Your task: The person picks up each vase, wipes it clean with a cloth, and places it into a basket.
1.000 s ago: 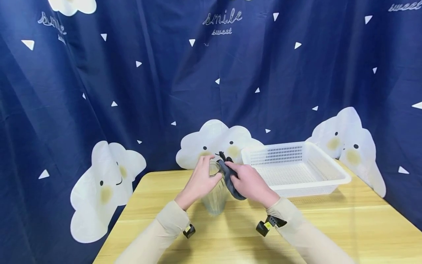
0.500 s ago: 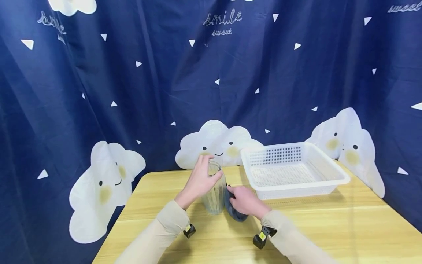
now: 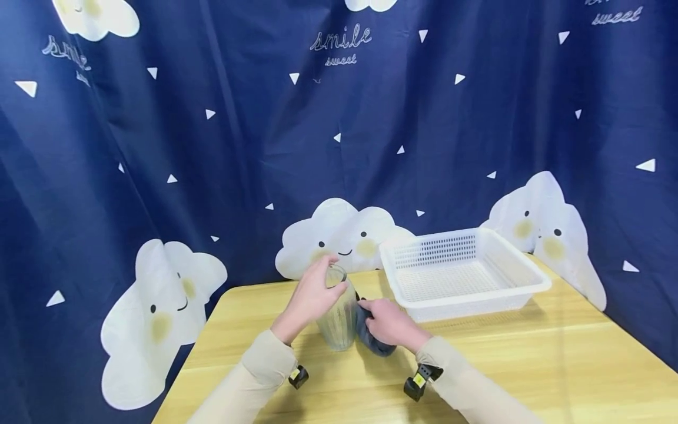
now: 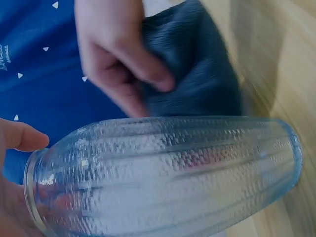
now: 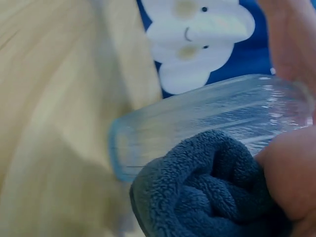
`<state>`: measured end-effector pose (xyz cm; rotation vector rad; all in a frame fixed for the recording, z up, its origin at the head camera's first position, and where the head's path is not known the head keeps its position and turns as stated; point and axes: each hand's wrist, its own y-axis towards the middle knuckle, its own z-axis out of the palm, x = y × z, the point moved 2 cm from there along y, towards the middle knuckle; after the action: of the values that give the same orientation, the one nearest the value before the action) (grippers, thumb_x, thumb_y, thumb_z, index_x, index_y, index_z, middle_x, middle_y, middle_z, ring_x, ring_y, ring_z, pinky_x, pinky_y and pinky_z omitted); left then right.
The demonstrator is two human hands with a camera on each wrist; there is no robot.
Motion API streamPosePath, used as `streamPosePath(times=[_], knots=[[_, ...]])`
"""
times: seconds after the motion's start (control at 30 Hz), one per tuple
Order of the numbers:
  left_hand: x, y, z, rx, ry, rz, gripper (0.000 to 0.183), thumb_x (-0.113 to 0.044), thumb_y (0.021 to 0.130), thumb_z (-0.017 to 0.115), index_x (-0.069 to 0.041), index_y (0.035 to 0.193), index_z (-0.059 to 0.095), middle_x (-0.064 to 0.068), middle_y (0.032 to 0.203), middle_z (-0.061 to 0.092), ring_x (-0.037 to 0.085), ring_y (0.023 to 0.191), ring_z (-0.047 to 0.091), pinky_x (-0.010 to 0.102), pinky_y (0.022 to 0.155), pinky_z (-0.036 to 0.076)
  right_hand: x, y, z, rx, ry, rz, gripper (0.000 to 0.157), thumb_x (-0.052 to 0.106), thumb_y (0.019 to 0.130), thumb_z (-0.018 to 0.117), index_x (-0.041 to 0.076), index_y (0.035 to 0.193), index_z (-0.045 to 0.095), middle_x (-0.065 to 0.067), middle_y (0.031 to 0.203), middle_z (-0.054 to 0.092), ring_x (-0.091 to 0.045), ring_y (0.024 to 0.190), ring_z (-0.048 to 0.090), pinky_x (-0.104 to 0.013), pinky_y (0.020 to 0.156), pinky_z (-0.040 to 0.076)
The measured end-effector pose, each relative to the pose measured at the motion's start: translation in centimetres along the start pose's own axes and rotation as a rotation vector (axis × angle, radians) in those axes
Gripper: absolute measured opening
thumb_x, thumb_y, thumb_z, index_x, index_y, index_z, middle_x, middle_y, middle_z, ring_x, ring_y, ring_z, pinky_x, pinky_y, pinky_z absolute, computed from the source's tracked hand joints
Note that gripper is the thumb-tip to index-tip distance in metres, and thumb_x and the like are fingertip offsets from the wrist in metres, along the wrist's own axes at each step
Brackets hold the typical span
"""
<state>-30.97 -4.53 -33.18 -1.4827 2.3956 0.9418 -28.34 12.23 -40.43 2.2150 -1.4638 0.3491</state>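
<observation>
A clear ribbed glass vase point(image 3: 338, 323) stands near the middle of the wooden table, leaning very slightly. My left hand point(image 3: 311, 296) grips it round the neck, thumb and fingers on either side of the rim. A dark blue-grey towel point(image 3: 375, 343) is bunched in my right hand point(image 3: 391, 322), against the right side of the vase. In the left wrist view, the textured glass point(image 4: 163, 168) lies between the camera and part of the towel point(image 4: 197, 69). Thick folds of the towel point(image 5: 197, 192) cover part of the vase in the right wrist view.
A white perforated plastic basket point(image 3: 471, 305) stands at the back right of the table point(image 3: 508, 365). Behind the table hangs a navy curtain point(image 3: 238, 159) with clouds and triangles.
My right hand has brought the towel down from the vase's rim to its lower right side. My left hand keeps its hold on the neck. The head view has shifted slightly.
</observation>
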Motion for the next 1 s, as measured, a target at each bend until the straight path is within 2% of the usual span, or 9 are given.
streamPosePath(times=[0.1,0.23,0.33,0.43,0.53,0.63,0.77,0.87,1.0], knots=[[-0.3,0.1,0.2,0.005,-0.01,0.012,0.052,-0.032,0.081,0.061,-0.023,0.13,0.045,-0.005,0.125,0.051,0.015,0.116,0.049,0.038,0.093,0.041,0.8,0.0,-1.8,-0.082,0.0,-0.014,0.043,0.009,0.085,0.054,0.008,0.128,0.055,-0.013,0.11,0.065,-0.018,0.084,0.062,-0.033,0.069,0.049],[-0.3,0.4,0.5,-0.011,-0.009,0.028,0.052,-0.031,0.08,0.059,-0.021,0.129,0.047,-0.005,0.122,0.051,0.015,0.113,0.049,0.036,0.092,0.041,2.3,0.1,-4.6,-0.206,-0.019,-0.065,0.041,0.01,0.086,0.056,0.013,0.126,0.057,-0.008,0.095,0.068,-0.011,0.067,0.057,-0.028,0.057,0.045],[-0.2,0.5,0.6,-0.029,-0.009,0.05,0.051,-0.034,0.081,0.059,-0.017,0.128,0.048,-0.002,0.12,0.052,0.016,0.114,0.048,0.036,0.094,0.04,3.6,0.1,-6.1,-0.285,-0.056,-0.115,0.038,0.011,0.086,0.057,0.015,0.124,0.058,-0.005,0.088,0.067,-0.011,0.066,0.058,-0.029,0.056,0.044],[0.0,0.5,0.7,-0.051,-0.011,0.077,0.05,-0.037,0.085,0.058,-0.012,0.127,0.049,0.002,0.12,0.053,0.018,0.115,0.046,0.036,0.095,0.038,4.5,0.2,-6.7,-0.315,-0.115,-0.147,0.035,0.012,0.087,0.056,0.012,0.123,0.059,-0.006,0.088,0.067,-0.017,0.071,0.062,-0.032,0.057,0.046],[0.1,0.4,0.7,-0.056,-0.018,0.068,0.052,-0.04,0.086,0.058,-0.011,0.127,0.049,0.004,0.12,0.051,0.02,0.114,0.046,0.037,0.094,0.039,4.6,0.1,-6.2,-0.29,-0.164,-0.135,0.035,0.014,0.089,0.054,0.009,0.124,0.058,-0.01,0.097,0.068,-0.022,0.078,0.065,-0.034,0.058,0.047],[0.2,0.3,0.8,-0.044,-0.026,0.017,0.054,-0.043,0.084,0.058,-0.013,0.128,0.047,0.004,0.119,0.045,0.019,0.108,0.047,0.038,0.09,0.041,4.1,0.0,-5.2,-0.261,-0.18,-0.107,0.036,0.014,0.089,0.054,0.007,0.124,0.057,-0.012,0.101,0.067,-0.023,0.081,0.065,-0.034,0.058,0.048],[0.3,0.2,0.7,-0.035,-0.027,-0.027,0.054,-0.044,0.084,0.059,-0.016,0.128,0.045,0.003,0.114,0.04,0.019,0.098,0.047,0.037,0.084,0.042,3.0,0.1,-3.4,-0.204,-0.14,-0.084,0.033,0.01,0.088,0.054,0.007,0.12,0.059,-0.011,0.086,0.068,-0.022,0.072,0.064,-0.033,0.057,0.048],[0.4,0.1,0.6,-0.035,-0.022,-0.03,0.054,-0.044,0.083,0.059,-0.017,0.127,0.045,0.003,0.112,0.041,0.019,0.097,0.047,0.037,0.082,0.043,2.1,0.1,-1.6,-0.108,-0.119,-0.066,0.033,0.009,0.085,0.056,0.005,0.118,0.06,-0.013,0.083,0.067,-0.022,0.07,0.063,-0.033,0.058,0.048],[0.5,-0.1,0.5,-0.026,-0.019,-0.032,0.052,-0.047,0.083,0.058,-0.02,0.126,0.045,0.001,0.116,0.042,0.018,0.103,0.048,0.037,0.085,0.042,0.8,0.0,1.2,0.027,-0.125,-0.066,0.035,0.009,0.083,0.056,0.004,0.117,0.061,-0.015,0.088,0.067,-0.017,0.069,0.062,-0.028,0.057,0.047]])
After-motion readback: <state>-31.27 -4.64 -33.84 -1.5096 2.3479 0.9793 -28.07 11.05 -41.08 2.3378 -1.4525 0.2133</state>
